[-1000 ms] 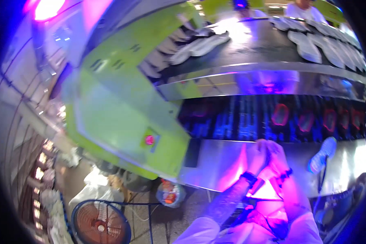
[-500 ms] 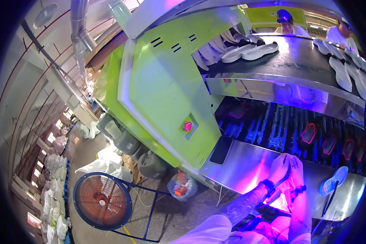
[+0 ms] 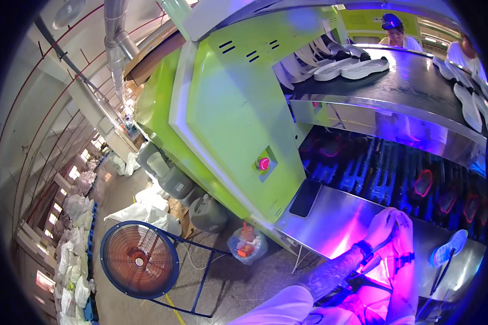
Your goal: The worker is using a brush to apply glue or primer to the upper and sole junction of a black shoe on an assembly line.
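Note:
My left hand (image 3: 379, 228) and my right hand (image 3: 402, 230) are brought together over the steel ledge (image 3: 339, 216), in pink and violet light. Their fingers are curled and pressed against each other; anything between them is hidden. Dark bands circle both wrists. Just beyond the hands runs a dark slatted conveyor (image 3: 382, 168), carrying several sole-shaped pieces (image 3: 423, 183) with glowing red outlines. To the right of my right hand, a pale blue sole-shaped piece (image 3: 449, 248) is tilted over the ledge, with a thin dark rod at it. A black phone (image 3: 306, 198) lies on the ledge to the left.
A green machine housing (image 3: 238, 114) with a red button (image 3: 263, 163) stands at the left. White shoe soles (image 3: 365, 67) lie on the upper belt (image 3: 406, 81), with two people beyond it. On the floor are a large fan (image 3: 139, 261), grey jugs (image 3: 209, 213) and a bagged bin (image 3: 247, 245).
The view has shifted slightly, so the surroundings sit further right. My hands remain together over the ledge. The glowing pieces stand slightly nearer my hands along the conveyor.

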`<state>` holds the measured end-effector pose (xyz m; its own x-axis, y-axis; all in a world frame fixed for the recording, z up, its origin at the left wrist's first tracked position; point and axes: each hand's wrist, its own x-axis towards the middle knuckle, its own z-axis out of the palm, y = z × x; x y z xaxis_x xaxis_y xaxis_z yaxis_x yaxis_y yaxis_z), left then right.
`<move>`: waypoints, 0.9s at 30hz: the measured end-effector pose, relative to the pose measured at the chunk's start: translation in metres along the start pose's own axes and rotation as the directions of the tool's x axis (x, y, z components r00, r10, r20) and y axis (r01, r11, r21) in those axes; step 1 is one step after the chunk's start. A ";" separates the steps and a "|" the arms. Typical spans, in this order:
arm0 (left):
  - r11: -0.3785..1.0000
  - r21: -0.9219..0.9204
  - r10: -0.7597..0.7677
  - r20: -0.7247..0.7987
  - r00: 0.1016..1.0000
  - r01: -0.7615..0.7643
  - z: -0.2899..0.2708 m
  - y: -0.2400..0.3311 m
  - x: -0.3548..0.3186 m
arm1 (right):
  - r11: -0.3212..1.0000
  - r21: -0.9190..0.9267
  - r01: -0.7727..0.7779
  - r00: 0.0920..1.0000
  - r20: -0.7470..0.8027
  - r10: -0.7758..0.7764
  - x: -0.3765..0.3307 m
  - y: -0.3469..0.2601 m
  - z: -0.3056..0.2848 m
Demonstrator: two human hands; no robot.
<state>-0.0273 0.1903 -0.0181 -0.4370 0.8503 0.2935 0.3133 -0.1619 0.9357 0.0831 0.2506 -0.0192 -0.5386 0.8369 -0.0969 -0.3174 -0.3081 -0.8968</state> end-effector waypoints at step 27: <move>0.999 0.000 0.040 0.069 0.997 -0.040 0.000 -0.012 -0.002 | 0.999 0.036 0.026 1.000 -0.016 -0.025 0.013 0.041 -0.033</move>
<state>-0.0299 0.1906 -0.0298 -0.3646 0.8759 0.3159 0.3300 -0.1957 0.9235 0.0893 0.2636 -0.0711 -0.5176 0.8517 -0.0816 -0.3594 -0.3029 -0.8827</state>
